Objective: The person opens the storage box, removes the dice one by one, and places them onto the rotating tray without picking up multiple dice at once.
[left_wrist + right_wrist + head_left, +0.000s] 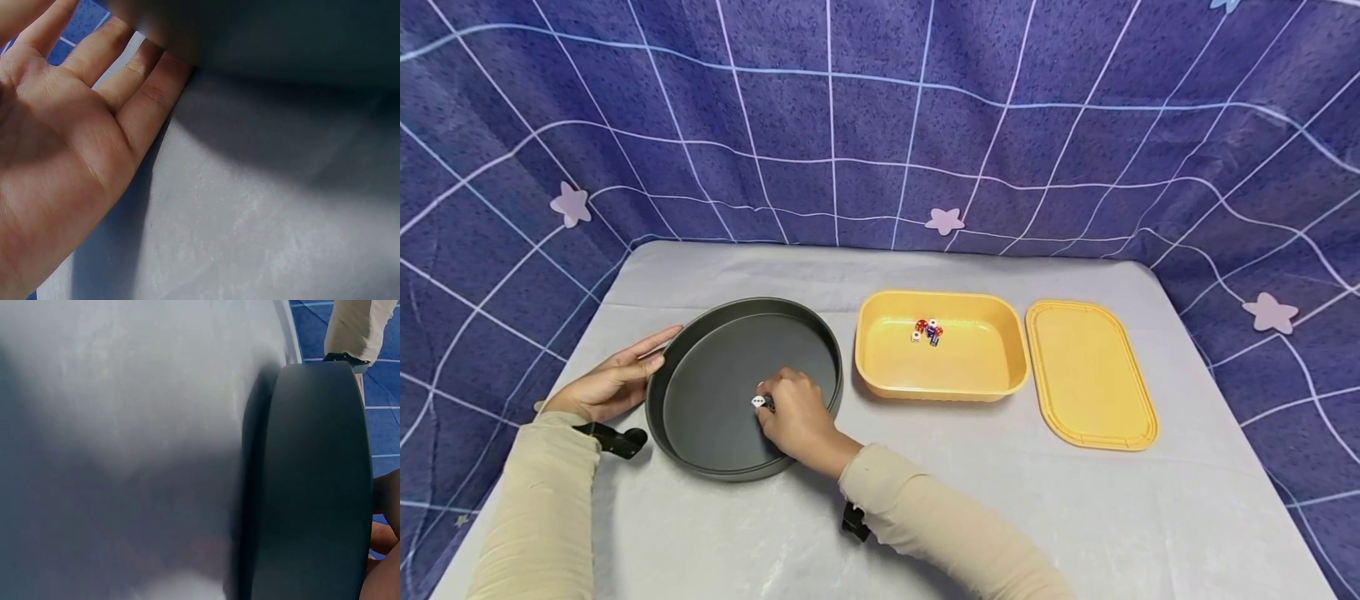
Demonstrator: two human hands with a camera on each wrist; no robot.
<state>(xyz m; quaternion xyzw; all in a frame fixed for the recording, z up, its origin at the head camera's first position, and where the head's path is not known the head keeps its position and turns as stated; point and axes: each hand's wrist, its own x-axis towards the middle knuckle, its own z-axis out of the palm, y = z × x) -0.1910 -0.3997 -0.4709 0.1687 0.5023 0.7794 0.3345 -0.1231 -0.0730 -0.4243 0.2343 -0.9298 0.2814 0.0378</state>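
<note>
A round dark grey pan stands on the left part of the table. My left hand lies against its outer left wall with fairly straight fingers, the thumb near the rim; in the left wrist view the fingers reach to the dark pan wall. Inside the pan, the curled fingers of my right hand hold a white die with dark pips. Something small and dark shows beside that die; the rest of the grip is hidden. In the right wrist view the pan's side hides most of the hand.
Right of the pan is a yellow rectangular tub with several red, white and blue dice on its bottom. Its flat yellow lid lies to the right of it. A blue patterned curtain hangs behind the pale tablecloth.
</note>
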